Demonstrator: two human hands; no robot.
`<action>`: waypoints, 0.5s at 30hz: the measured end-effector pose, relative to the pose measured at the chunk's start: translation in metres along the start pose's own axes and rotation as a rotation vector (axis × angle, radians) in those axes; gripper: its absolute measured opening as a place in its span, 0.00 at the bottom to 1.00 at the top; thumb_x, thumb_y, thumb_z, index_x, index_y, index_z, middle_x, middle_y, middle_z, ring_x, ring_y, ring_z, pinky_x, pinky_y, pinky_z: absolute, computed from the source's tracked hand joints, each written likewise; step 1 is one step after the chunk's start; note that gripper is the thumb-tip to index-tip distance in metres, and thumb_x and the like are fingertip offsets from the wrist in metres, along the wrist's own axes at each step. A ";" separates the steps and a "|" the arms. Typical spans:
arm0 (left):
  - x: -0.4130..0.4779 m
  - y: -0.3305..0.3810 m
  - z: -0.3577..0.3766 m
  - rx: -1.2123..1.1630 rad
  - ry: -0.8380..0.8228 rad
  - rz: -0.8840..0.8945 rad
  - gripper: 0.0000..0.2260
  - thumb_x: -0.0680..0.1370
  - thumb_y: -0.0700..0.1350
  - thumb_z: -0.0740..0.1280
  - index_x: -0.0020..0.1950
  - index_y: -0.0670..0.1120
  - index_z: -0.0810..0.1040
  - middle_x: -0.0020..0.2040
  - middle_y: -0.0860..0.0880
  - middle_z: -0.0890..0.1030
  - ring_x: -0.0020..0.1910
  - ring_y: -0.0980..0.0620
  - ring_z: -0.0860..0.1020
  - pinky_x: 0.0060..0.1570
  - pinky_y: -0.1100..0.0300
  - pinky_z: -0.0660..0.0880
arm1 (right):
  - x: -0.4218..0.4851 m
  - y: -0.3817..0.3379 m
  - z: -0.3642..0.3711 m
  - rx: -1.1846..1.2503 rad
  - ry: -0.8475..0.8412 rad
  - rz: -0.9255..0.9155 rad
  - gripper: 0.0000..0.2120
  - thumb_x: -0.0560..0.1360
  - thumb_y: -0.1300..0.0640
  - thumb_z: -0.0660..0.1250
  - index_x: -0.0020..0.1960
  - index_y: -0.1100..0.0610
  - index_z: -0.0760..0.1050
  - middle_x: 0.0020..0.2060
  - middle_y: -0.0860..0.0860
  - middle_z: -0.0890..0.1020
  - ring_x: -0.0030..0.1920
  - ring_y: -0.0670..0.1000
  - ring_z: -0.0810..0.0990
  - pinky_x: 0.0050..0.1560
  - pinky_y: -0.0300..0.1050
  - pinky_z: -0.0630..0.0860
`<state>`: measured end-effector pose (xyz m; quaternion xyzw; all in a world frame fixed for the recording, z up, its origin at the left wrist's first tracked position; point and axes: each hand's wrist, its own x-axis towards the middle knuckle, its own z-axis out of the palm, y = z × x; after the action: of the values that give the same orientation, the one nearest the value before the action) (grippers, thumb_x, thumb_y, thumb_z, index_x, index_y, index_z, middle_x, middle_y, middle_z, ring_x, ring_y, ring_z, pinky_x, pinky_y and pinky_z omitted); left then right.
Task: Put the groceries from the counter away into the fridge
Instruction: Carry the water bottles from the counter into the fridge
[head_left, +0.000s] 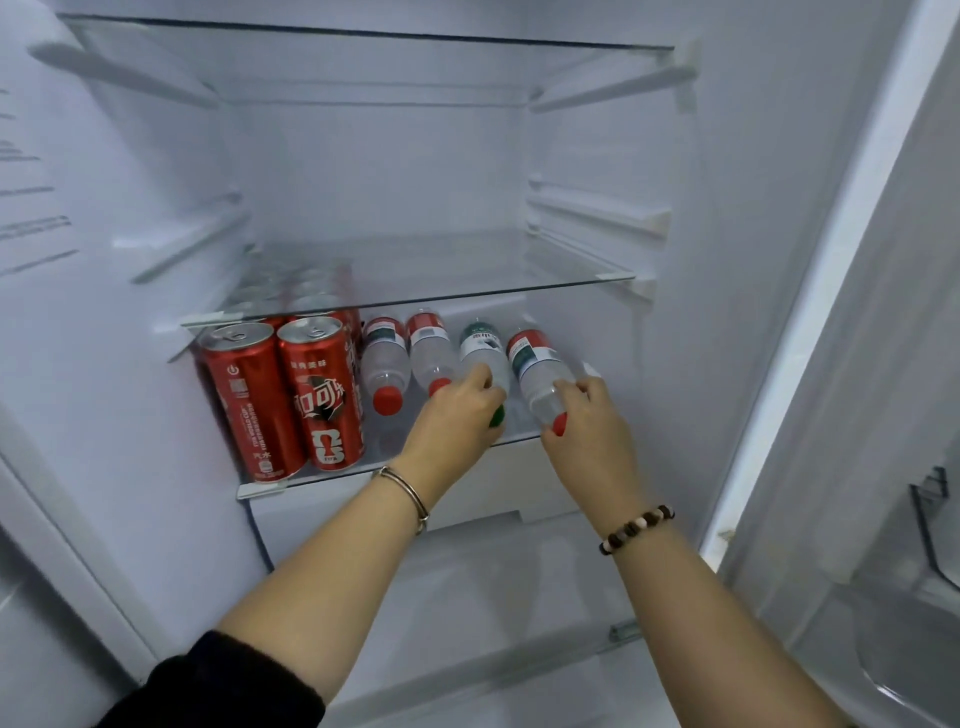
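The fridge stands open before me. On its lower glass shelf (322, 475) several red cola cans (283, 395) stand upright at the left. To their right lie two small water bottles with red caps (384, 364). My left hand (457, 415) grips a green-capped water bottle (483, 348) lying on the shelf. My right hand (587, 426) grips a red-capped water bottle (535, 364) lying at the right end of the row, caps pointing toward me.
A middle glass shelf (519, 283) sits just above the cans and bottles, and another glass shelf (363, 31) higher up. A white drawer front (498, 493) lies below the lower shelf. The fridge door (883, 467) with its bins stands open at the right.
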<state>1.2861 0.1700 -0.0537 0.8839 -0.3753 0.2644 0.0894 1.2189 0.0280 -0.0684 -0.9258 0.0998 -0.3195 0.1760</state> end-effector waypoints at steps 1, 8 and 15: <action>0.000 0.000 0.003 0.000 -0.016 0.008 0.11 0.74 0.45 0.69 0.55 0.42 0.78 0.53 0.45 0.73 0.38 0.48 0.75 0.35 0.61 0.70 | 0.001 0.002 0.002 -0.006 -0.001 0.006 0.19 0.73 0.60 0.67 0.64 0.59 0.71 0.63 0.56 0.70 0.52 0.59 0.77 0.52 0.50 0.75; 0.014 -0.016 0.011 -0.007 -0.048 0.091 0.21 0.77 0.56 0.64 0.68 0.52 0.71 0.68 0.48 0.70 0.68 0.47 0.64 0.67 0.50 0.61 | 0.015 0.007 0.011 0.039 0.016 0.054 0.18 0.74 0.60 0.65 0.63 0.61 0.70 0.58 0.58 0.75 0.56 0.57 0.74 0.53 0.49 0.74; 0.026 -0.020 0.032 0.045 -0.120 -0.106 0.25 0.78 0.60 0.58 0.73 0.54 0.61 0.76 0.48 0.58 0.75 0.46 0.55 0.71 0.39 0.51 | 0.027 0.013 0.022 0.099 -0.029 0.055 0.20 0.75 0.65 0.60 0.67 0.61 0.65 0.58 0.59 0.75 0.52 0.59 0.77 0.44 0.45 0.72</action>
<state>1.3285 0.1562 -0.0658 0.9185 -0.3268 0.2144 0.0608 1.2528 0.0135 -0.0747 -0.9173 0.1068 -0.3058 0.2315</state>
